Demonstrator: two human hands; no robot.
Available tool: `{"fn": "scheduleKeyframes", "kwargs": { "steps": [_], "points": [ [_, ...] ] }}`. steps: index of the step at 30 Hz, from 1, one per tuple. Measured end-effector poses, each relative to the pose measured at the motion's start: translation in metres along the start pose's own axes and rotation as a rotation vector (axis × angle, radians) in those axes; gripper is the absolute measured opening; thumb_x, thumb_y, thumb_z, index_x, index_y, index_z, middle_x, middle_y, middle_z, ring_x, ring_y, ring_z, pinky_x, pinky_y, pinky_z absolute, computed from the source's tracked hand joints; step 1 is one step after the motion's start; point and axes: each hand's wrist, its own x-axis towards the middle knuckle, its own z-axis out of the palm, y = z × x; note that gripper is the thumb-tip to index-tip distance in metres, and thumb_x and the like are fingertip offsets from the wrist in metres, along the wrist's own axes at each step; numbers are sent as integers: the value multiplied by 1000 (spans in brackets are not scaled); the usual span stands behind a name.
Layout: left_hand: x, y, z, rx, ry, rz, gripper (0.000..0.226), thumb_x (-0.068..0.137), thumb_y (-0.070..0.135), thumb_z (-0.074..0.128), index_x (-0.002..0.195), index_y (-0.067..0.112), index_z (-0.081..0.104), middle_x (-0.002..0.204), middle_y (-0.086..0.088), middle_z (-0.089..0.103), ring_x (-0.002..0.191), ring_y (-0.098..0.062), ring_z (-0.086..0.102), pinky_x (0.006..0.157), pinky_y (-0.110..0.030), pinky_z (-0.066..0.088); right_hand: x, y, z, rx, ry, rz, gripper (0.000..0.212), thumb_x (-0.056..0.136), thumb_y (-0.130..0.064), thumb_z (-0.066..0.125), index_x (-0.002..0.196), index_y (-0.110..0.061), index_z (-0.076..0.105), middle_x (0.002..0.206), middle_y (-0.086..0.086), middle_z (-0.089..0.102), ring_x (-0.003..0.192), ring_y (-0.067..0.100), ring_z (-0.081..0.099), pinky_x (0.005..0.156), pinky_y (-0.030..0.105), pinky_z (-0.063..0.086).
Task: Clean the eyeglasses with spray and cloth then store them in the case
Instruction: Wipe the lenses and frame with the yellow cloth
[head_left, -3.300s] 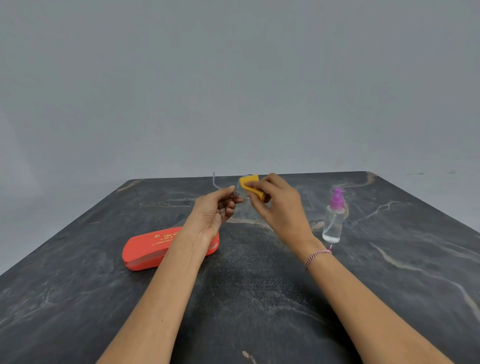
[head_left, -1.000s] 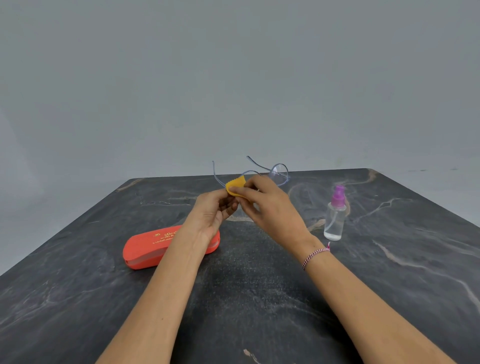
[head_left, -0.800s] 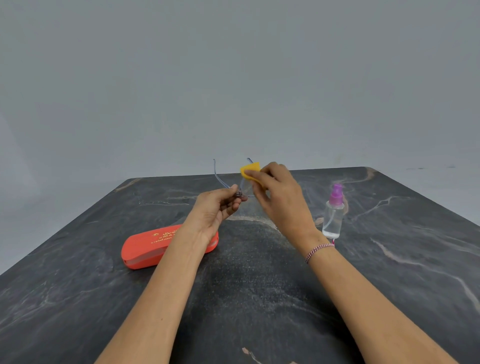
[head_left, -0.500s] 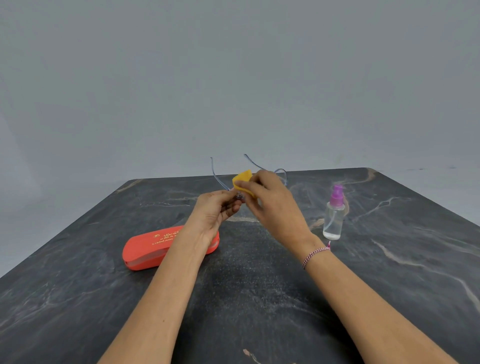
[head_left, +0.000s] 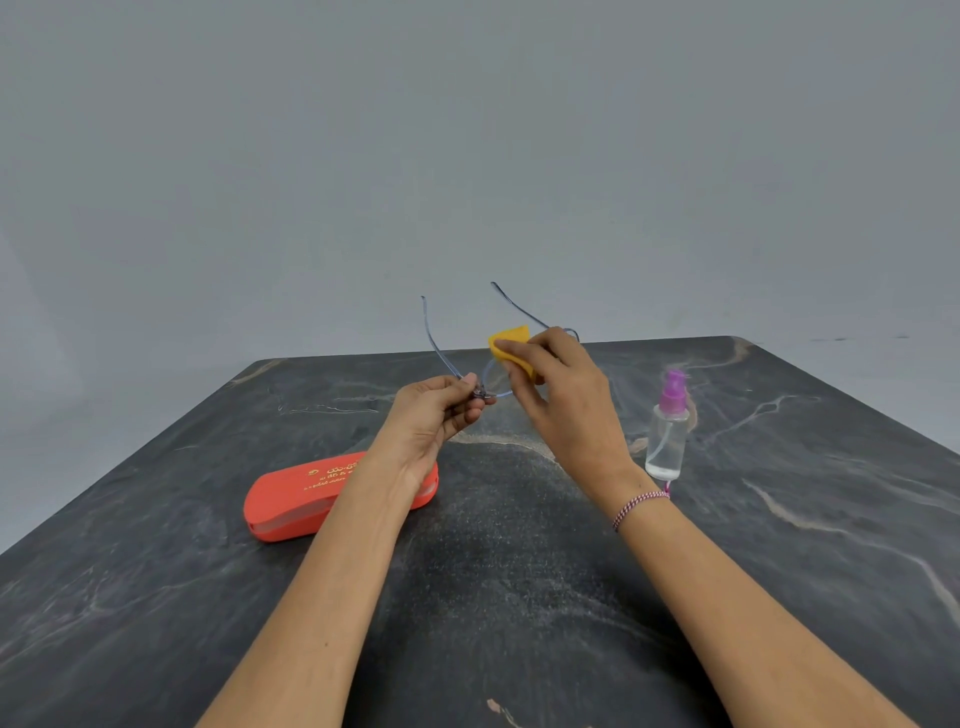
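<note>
Thin blue-framed eyeglasses are held up above the dark marble table, both temple arms pointing up and away. My left hand pinches the frame at its left hinge. My right hand presses a folded yellow cloth against a lens, with fingers hiding most of that lens. The orange glasses case lies shut on the table at the left, partly behind my left forearm. A clear spray bottle with a purple nozzle stands upright at the right, apart from both hands.
A plain grey wall rises behind the table. The table's far edge runs just behind my hands, and its left and right edges slant outward toward me.
The yellow cloth has slid back and forth over the lenses in my right hand. The glasses have tilted so that both temple arms now stand higher. Case and bottle have stayed put.
</note>
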Motion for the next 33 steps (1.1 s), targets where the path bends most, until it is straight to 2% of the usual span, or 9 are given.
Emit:
{"fn": "scheduleKeyframes", "kwargs": {
  "steps": [7,12,18,21,25,28,33],
  "points": [
    [-1,2,-1,-45,13,-5,20,90,3,54,71,0,58,50,-1,65,43,-2,57,48,-10,50,-2,3,-1,63,26,115,23,91,-15,57,113,-11,63,93,2,57,71,9,53,68,17,46],
    [-2,2,-1,-127,18,-33,19,90,4,54,73,-1,59,56,-8,68,44,-3,57,48,-11,51,-3,5,1,71,45,161,17,90,-16,59,106,-9,61,95,-3,57,75,1,48,65,23,50],
    [-2,4,-2,-274,37,-72,22,92,4,52,71,-1,59,57,-10,67,44,-4,58,48,-12,51,-7,1,8,133,-16,203,14,88,-14,61,101,-8,60,96,-3,58,75,8,56,66,29,54],
    [-1,5,-4,-343,52,-95,26,91,4,52,67,1,61,58,-10,65,44,-6,58,47,-13,51,-10,-5,12,182,-94,151,16,86,-11,64,102,-8,61,96,0,60,78,8,58,68,30,54],
    [0,5,-5,-361,58,-103,19,91,5,52,75,1,62,57,-5,61,46,-6,58,47,-13,50,-10,-8,13,153,-163,55,15,86,-13,64,101,-10,62,91,1,57,72,14,57,63,35,54],
    [1,5,-6,-358,59,-99,21,91,5,52,72,1,61,60,-8,64,46,-6,58,47,-12,51,-7,-4,10,133,-131,61,15,86,-12,65,100,-9,63,90,1,57,71,15,57,62,35,54],
    [0,5,-4,-311,45,-95,22,92,6,51,72,0,59,57,-10,67,43,-5,57,48,-12,51,-4,8,1,147,0,197,15,86,-10,64,101,-7,63,94,2,60,75,11,57,67,33,55]
  ]
}}
